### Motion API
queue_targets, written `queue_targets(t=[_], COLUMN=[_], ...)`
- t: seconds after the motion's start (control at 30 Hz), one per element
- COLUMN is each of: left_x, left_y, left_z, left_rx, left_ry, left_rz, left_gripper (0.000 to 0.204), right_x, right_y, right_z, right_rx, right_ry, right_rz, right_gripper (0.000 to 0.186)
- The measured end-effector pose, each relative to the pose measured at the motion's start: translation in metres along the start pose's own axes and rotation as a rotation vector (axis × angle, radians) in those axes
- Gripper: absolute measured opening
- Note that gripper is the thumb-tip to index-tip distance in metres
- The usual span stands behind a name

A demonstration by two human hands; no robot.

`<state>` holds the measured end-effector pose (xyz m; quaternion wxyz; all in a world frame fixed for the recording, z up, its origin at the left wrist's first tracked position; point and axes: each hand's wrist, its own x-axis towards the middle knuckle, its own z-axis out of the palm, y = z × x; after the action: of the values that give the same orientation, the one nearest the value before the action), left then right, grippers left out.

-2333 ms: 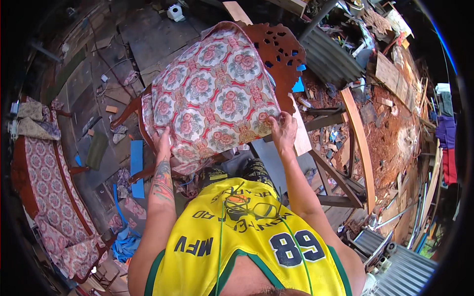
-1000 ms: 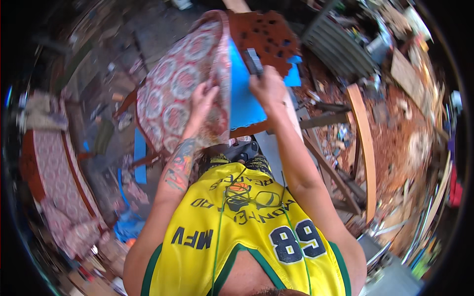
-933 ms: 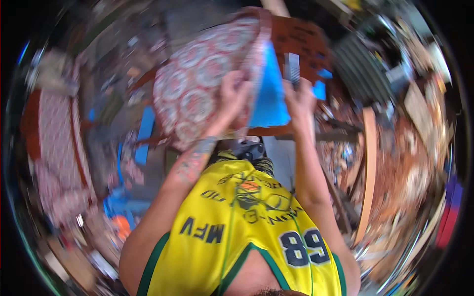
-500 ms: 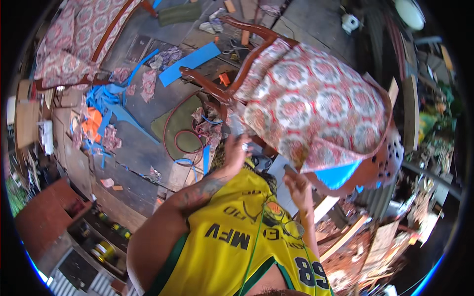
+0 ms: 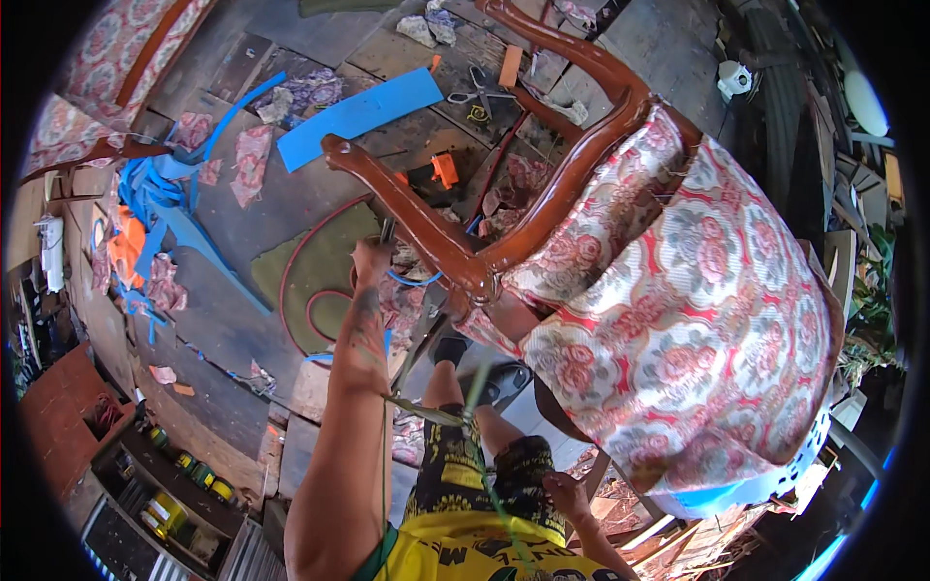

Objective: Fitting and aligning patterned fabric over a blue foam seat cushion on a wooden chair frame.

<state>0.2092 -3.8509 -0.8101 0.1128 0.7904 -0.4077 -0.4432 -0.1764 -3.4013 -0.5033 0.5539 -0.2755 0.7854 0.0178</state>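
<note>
A brown wooden chair frame, lying tipped over, carries white fabric with red and grey flowers, which drapes loosely over its seat. My left hand reaches down beyond the front wooden leg, closed around a small dark metallic piece whose kind I cannot make out. It is above an olive cloth and fabric scraps on the floor. My right hand is low beside my shorts, near the fabric's lower edge, with fingers curled; anything inside them is hidden. Blue material shows beneath the fabric.
An orange-and-black tool, scissors and a blue strip lie on the floor beyond the chair. Blue scraps pile at left, near another floral-covered piece. A shelf box stands lower left.
My left hand has left the chair's near side and reached forward and left toward the floor. My right hand has dropped lower. The chair appears nearer as my view has shifted.
</note>
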Motion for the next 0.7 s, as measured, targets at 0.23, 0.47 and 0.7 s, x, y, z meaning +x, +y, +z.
queue_targets(t=[0.23,0.47,0.7], left_x=[0.075,-0.155,-0.409], left_y=[0.051,-0.083,-0.048], left_z=[0.001,-0.033,-0.073], left_rx=[-0.89,0.235,-0.511], left_ry=[-0.177,-0.333,-0.291], left_rz=[0.494,0.116,-0.21], left_gripper=[0.04,0.023,0.036], right_x=[0.017,-0.024,-0.098], right_y=[-0.011,-0.004,-0.038], right_z=[0.001,0.014,-0.056], right_rx=[-0.006,-0.011,0.19], right_ry=[0.042,0.017,0.214], right_rz=[0.055,-0.071,-0.439], right_gripper=[0.032,0.026,0.022])
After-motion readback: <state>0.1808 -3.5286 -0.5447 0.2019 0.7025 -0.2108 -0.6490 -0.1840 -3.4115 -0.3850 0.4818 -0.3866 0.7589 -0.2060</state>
